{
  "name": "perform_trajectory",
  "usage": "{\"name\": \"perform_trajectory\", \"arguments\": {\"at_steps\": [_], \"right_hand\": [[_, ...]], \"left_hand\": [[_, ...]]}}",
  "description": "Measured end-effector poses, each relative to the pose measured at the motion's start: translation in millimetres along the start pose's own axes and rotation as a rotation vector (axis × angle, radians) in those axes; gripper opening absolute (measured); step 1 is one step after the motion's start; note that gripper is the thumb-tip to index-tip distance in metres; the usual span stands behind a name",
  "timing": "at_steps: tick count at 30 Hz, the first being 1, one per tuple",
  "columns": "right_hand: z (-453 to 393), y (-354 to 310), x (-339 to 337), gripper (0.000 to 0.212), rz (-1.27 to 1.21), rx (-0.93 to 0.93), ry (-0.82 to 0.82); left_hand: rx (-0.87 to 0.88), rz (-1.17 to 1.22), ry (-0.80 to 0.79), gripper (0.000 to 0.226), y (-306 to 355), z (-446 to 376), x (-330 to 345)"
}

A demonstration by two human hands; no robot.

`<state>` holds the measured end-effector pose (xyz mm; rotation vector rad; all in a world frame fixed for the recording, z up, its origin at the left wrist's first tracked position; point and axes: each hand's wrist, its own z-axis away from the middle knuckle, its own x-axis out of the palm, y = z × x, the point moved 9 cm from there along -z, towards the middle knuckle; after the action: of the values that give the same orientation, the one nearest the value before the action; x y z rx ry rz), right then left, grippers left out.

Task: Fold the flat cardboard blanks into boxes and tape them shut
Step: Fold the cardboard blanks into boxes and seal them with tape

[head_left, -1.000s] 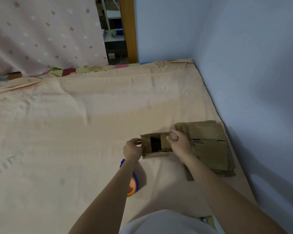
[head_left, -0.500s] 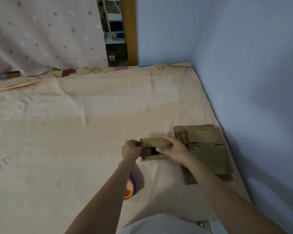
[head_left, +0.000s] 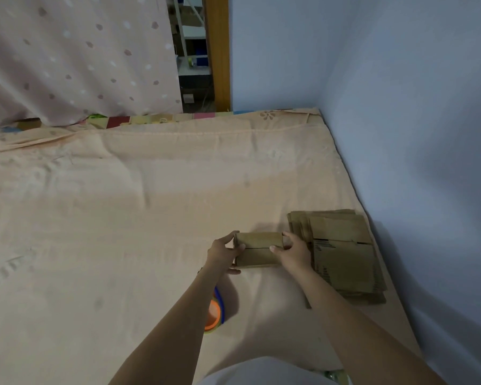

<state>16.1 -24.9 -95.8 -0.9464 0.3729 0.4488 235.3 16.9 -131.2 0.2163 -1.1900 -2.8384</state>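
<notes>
Folded box (head_left: 258, 249) lay between both grips on bed (head_left: 122, 218), long axis left–right, flap seam across top. Left hand (head_left: 222, 252) and right hand (head_left: 293, 252) clasped opposite ends, thumbs pressing flaps. Tape roll (head_left: 213, 315) lay just below left grip, nearer that hand; blank stack (head_left: 342, 254) just right of right grip.

Small cardboard box (head_left: 257, 250) on a peach bedsheet (head_left: 122, 218), its two top flaps folded down and meeting at a seam, held at its 9 o'clock end by left hand (head_left: 222, 252) and at its 3 o'clock end by right hand (head_left: 293, 251), thumbs on top. Stack of flat cardboard blanks (head_left: 342, 254) just beside the box at 3 o'clock, near the blue wall (head_left: 414, 134). Roll of tape (head_left: 214, 315) with orange core at the box's 7 o'clock, partly hidden under the left forearm; dotted curtain (head_left: 75, 56) at 11 o'clock.
</notes>
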Motion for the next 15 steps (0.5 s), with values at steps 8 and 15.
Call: {"name": "perform_trajectory", "arguments": {"at_steps": [8, 15], "right_hand": [[0.0, 1.1, -1.2, 0.054, -0.358, 0.305, -0.3], [6.7, -24.1, 2.8, 0.106, -0.452, 0.195, -0.658]], "left_hand": [[0.174, 0.153, -0.035, 0.042, 31.6, 12.6, -20.6], [0.363, 0.194, -0.019, 0.048, 57.1, 33.5, -28.0]]}}
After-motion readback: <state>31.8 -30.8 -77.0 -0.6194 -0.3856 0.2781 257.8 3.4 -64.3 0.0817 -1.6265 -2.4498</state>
